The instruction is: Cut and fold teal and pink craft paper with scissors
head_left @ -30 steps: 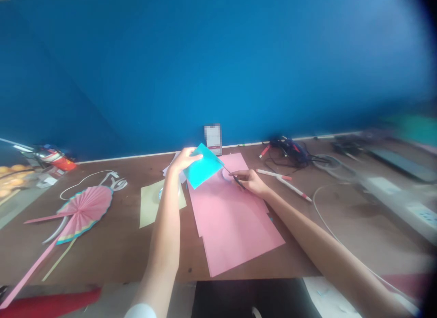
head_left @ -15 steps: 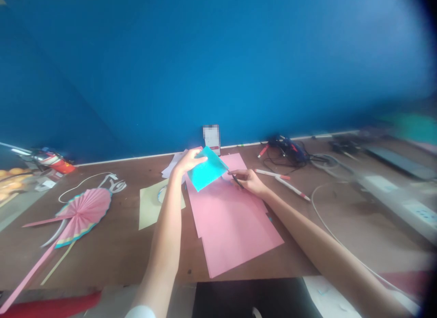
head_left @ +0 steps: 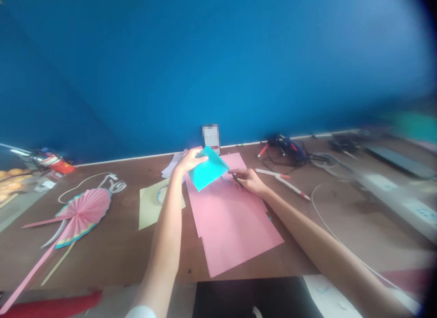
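From my remote place, I see at the left of the desk [head_left: 112, 259] the pink fan [head_left: 85, 211], then the yellow sheet [head_left: 148, 206], partly hidden behind my left arm [head_left: 167, 227]. My left hand [head_left: 191, 161] pinches the blue sheet [head_left: 210, 171] at its left side, thumb on top. This sheet is above the pink paper [head_left: 235, 231], in front of the phone [head_left: 211, 139]; its long axis seems to run from lower left to upper right, toward my right hand [head_left: 251, 181]. The left hand is nearer. The right hand grips a dark tool [head_left: 236, 179], its tip near the sheet's right corner; if they touch, I cannot tell. Just beside lie the pens [head_left: 297, 190]; farther back, the cables [head_left: 290, 149].
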The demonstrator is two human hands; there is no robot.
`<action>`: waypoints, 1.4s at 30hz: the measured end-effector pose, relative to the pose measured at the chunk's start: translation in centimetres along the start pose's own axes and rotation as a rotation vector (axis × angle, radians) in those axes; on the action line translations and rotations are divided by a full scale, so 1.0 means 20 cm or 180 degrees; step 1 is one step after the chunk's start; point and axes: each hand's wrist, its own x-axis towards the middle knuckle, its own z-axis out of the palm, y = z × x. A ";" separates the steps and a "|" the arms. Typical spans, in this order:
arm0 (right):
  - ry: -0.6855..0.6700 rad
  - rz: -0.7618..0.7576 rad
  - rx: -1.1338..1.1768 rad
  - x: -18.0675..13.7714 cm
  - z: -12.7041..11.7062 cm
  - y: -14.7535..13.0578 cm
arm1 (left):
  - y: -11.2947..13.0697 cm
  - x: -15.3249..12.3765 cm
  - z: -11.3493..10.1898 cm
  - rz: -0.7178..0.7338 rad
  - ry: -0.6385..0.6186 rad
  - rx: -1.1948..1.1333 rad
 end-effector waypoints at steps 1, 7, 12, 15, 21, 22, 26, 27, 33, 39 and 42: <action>0.0000 0.0007 -0.0007 0.00 0.00 0.00 | 0.00 0.00 0.00 -0.0007 -0.0021 -0.0020; 0.0022 0.0058 -0.0008 0.00 0.00 0.01 | -0.01 0.00 0.00 -0.0019 -0.0018 0.0051; 0.0062 0.0108 -0.0083 0.00 0.00 0.01 | -0.01 0.00 -0.01 -0.0030 -0.0164 -0.0015; 0.0059 0.0100 -0.0122 0.00 0.00 0.01 | 0.00 -0.01 -0.02 -0.0051 -0.0223 -0.0128; 0.0056 0.0071 -0.0151 0.00 0.00 0.00 | -0.01 -0.02 -0.02 -0.0125 -0.0248 -0.0318; 0.0050 0.0072 -0.0149 0.00 0.00 0.00 | -0.01 -0.01 -0.02 -0.0128 -0.0253 -0.0338; -0.0003 0.0123 -0.0088 0.00 0.00 0.01 | -0.01 -0.01 -0.02 -0.0096 -0.0291 -0.0318; 0.0002 0.0134 -0.0068 0.00 0.00 0.01 | -0.01 -0.02 -0.02 -0.0094 -0.0284 -0.0241; 0.0019 0.0109 -0.0040 0.00 0.00 0.02 | 0.03 -0.02 0.00 -0.0203 -0.0274 0.0077; 0.0072 0.0046 -0.0003 0.01 0.01 0.02 | 0.03 0.01 0.05 -0.0146 -0.0570 -0.0207; 0.0104 0.0029 0.0064 0.01 0.01 0.01 | 0.02 0.02 0.07 -0.0117 -0.0621 -0.0284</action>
